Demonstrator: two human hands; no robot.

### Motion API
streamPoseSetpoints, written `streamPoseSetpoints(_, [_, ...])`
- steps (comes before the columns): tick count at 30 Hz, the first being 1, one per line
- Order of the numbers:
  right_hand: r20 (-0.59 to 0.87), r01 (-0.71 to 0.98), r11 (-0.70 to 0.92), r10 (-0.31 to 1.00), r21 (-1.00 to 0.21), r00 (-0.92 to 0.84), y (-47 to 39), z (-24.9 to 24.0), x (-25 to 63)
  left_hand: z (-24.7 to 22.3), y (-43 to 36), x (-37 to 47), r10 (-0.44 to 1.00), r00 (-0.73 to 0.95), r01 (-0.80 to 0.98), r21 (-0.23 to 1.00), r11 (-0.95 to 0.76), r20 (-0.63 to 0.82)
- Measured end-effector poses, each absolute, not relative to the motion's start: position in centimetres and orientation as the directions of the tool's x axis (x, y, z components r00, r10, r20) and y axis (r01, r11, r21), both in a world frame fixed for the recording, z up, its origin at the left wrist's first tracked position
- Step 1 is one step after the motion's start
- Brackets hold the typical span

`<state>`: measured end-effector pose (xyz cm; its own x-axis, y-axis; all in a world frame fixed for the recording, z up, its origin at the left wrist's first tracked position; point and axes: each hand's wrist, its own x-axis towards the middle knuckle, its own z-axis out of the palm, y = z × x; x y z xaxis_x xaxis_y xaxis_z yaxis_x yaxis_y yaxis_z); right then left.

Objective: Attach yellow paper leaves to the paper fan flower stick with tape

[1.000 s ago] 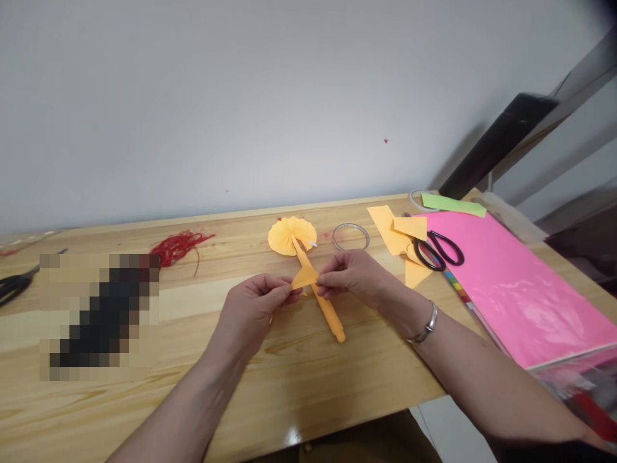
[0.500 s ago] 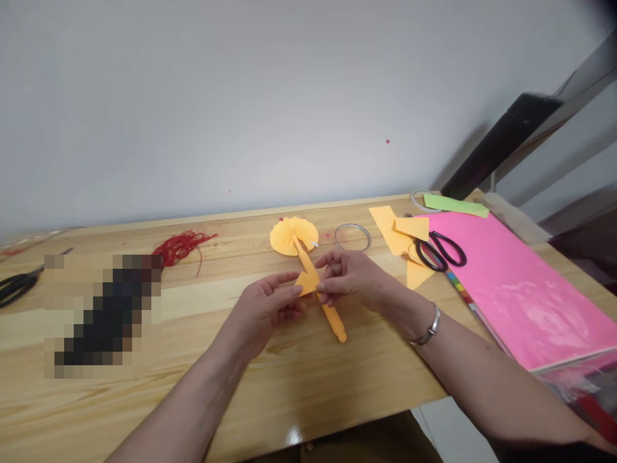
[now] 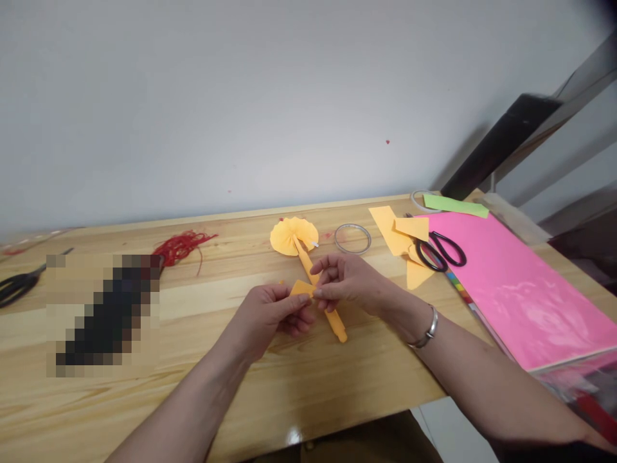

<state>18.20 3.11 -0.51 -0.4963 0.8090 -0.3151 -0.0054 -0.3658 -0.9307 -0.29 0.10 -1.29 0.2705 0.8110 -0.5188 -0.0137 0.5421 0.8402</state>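
Between my two hands is a small piece of orange paper [image 3: 302,288]. My left hand [image 3: 277,312] pinches it between thumb and fingers, and the fingertips of my right hand [image 3: 344,283] close on its right edge. Under them on the table lies a rolled orange paper stick [image 3: 336,325], partly covered by my hands. At its far end is a round, pleated orange paper fan [image 3: 284,236] with a small white bit beside it.
A ring-shaped tape roll [image 3: 353,238] lies behind my right hand. To the right are orange paper scraps [image 3: 389,231], black-handled scissors [image 3: 448,249], pink paper [image 3: 530,289] and a green strip [image 3: 456,206]. Red thread [image 3: 183,247] and another pair of scissors [image 3: 19,287] lie left.
The small orange paper has tilted and dropped slightly, now lower between my fingers. My left hand has shifted a little right and down. The stick and fan have stayed in place.
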Motion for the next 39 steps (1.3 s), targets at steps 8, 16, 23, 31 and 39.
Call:
streamPoseSetpoints(8, [-0.42, 0.004, -0.451, 0.827, -0.892, -0.375, 3.8, -0.7, 18.3, -0.5, 0.1, 0.0, 0.827, 0.199, -0.032, 0.839, 0.542, -0.526])
streamPoseSetpoints(16, [-0.437, 0.141, -0.429, 0.745, -0.892, -0.504, 3.2, -0.4, 17.9, -0.5, 0.0, 0.1, 0.836, 0.21, -0.006, 0.854, 0.519, -0.507])
streamPoseSetpoints(23, [-0.373, 0.144, -0.355, 0.751, -0.924, -0.546, 3.1, -1.2, 17.9, -0.8, 0.0, 0.1, 0.841, 0.223, 0.027, 0.865, 0.5, -0.493])
streamPoseSetpoints(31, [-0.312, 0.094, -0.311, 0.791, -0.946, -0.525, 2.9, -1.1, 17.6, -0.6, -0.1, 0.1, 0.866, 0.227, 0.014, 0.89, 0.455, -0.446])
streamPoseSetpoints(39, [-0.296, 0.091, -0.289, 0.824, -0.953, -0.484, 3.5, -0.3, 18.5, 0.0, 0.2, -0.2, 0.873, 0.17, -0.029, 0.883, 0.468, -0.457])
